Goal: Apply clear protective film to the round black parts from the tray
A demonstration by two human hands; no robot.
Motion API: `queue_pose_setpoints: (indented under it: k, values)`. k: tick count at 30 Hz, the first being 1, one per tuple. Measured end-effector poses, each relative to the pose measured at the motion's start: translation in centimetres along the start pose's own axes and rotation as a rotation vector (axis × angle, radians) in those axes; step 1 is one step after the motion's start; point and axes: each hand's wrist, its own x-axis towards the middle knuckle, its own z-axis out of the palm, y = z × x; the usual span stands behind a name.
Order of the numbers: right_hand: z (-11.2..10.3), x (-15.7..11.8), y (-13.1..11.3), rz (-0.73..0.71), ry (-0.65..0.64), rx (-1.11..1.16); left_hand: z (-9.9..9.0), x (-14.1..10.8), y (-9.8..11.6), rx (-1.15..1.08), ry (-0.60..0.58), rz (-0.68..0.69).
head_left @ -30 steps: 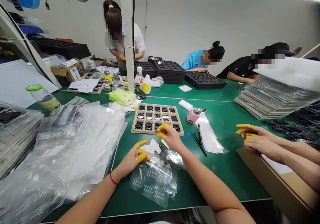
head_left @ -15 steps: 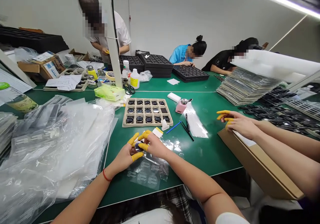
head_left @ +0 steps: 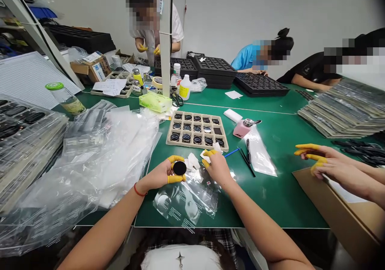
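Observation:
My left hand [head_left: 164,173], with yellow finger cots and a red cord at the wrist, holds a round black disc [head_left: 179,168] between thumb and fingers, its dark face towards me. My right hand [head_left: 219,169], also in yellow cots, has its thumb and fingertips closed around a small white piece [head_left: 205,156], mostly covered by the fingers. Crumpled white tissue [head_left: 192,162] lies between the hands. Beyond stands a beige compartment tray [head_left: 197,144] of round black, shiny-rimmed pieces. Clear printed plastic film [head_left: 177,206] lies below my hands.
Plastic bags [head_left: 120,141] cover the left side, beside stacked trays [head_left: 30,141]. A pink bottle [head_left: 242,128], black pen [head_left: 248,151] and blue stick [head_left: 232,152] lie right of the tray. A co-worker's hands [head_left: 327,161] rest at a cardboard box [head_left: 333,206]. Others work opposite.
My hands have parted. The left keeps the disc, now with a black face showing; the right has left the disc for the small white piece. The view has turned left.

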Motion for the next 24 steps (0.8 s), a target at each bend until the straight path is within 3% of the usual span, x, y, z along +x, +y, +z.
queue_pose_setpoints:
  k: [2, 6, 8, 11, 15, 17, 21, 24]
  values:
    - [0.8, 0.9, -1.2, -0.010, 0.016, 0.029, 0.5, 0.4, -0.5, 0.035, 0.048, -0.014]
    - [1.5, 2.4, -2.6, -0.017, -0.077, 0.066, 0.9, 0.9, -1.1, 0.049, 0.153, 0.000]
    - [1.0, 2.3, -2.8, -0.067, 0.005, 0.144, 0.9, 0.9, -1.1, 0.067, 0.180, 0.017]
    - [0.1, 0.9, -3.8, -0.265, 0.169, 0.304, 0.7, 1.0, -1.4, 0.120, 0.225, 0.045]
    - [0.8, -1.1, -6.3, -0.598, 0.115, 0.320, 0.7, 1.2, -2.0, 0.238, 0.242, 0.126]
    - [1.4, -1.1, -6.6, -0.611, 0.145, 0.286, 0.9, 1.3, -2.3, 0.267, 0.233, 0.160]
    - [1.5, -0.3, -5.3, -0.504, 0.241, 0.309, 1.1, 1.5, -2.7, 0.148, 0.241, 0.108]
    - [1.4, -0.6, -4.8, -0.550, 0.224, 0.344, 0.9, 1.5, -2.9, 0.103, 0.270, 0.094]
